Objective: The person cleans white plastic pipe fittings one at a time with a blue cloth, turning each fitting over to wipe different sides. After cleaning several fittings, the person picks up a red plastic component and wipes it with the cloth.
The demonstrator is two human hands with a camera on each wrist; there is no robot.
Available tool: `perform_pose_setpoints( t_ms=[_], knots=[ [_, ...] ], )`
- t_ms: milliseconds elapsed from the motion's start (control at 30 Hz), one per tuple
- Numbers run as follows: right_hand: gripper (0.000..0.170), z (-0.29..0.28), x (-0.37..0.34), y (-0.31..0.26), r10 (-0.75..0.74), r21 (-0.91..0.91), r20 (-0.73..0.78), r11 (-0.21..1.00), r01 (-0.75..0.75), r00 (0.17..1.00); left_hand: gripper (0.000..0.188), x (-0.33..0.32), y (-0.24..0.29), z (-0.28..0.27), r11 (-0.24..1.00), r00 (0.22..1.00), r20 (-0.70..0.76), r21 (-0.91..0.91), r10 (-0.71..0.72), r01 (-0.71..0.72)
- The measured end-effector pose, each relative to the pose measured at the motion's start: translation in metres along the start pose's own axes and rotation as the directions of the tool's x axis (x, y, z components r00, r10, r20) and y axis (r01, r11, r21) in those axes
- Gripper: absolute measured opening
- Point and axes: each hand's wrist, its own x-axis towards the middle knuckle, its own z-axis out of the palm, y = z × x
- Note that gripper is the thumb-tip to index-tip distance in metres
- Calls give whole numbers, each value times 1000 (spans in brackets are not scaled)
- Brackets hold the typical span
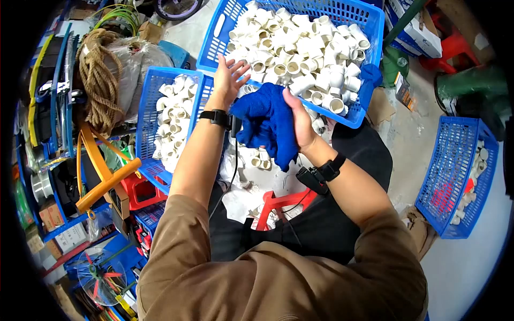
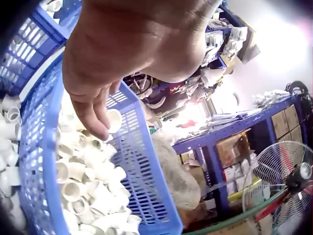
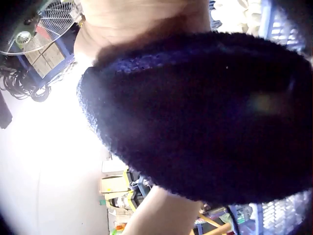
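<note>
My right hand [image 1: 301, 124] grips a crumpled blue cloth [image 1: 267, 120] in front of my lap, thumb along its upper right edge. That fuzzy cloth [image 3: 195, 122] fills most of the right wrist view and hides the fingers. To the left of it my left hand [image 1: 229, 83] is raised with its fingers spread, nothing held in it. It is closest to the inner edges of two blue baskets. White pipe fittings [image 1: 300, 48] heap up in the large blue basket [image 1: 289, 6]. More white fittings [image 2: 88, 186] lie below the left fingers in the left wrist view.
A smaller blue basket [image 1: 144, 107] of fittings stands at left, and another blue basket [image 1: 447, 171] at far right. A red stool [image 1: 267, 206] shows between the legs. Shelving, coiled rope [image 1: 99, 80] and a fan [image 1: 101, 275] crowd the left side.
</note>
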Motion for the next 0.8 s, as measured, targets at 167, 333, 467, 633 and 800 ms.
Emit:
perform_pose_setpoints(
  t_ms=[167,333,467,633,800],
  knots=[
    [59,-38,7,59,256,99,-145,965,-244,956,36,46,-110,-78,914,962,-97,347,256,-208],
    [51,-34,-4,104,163,506,-48,855,-117,985,36,67,-234,-163,571,992,-90,812,-89,125],
    [57,-81,-9,136,-11,586,103,808,-52,995,51,74,-268,-171,339,996,90,937,0,-85],
    [66,-46,2,97,340,71,-462,935,-348,819,63,114,-270,-133,223,979,170,956,115,-192],
    [63,-71,8,125,103,533,-199,846,19,974,62,150,-277,-116,-11,988,156,988,-17,-156]
  ],
)
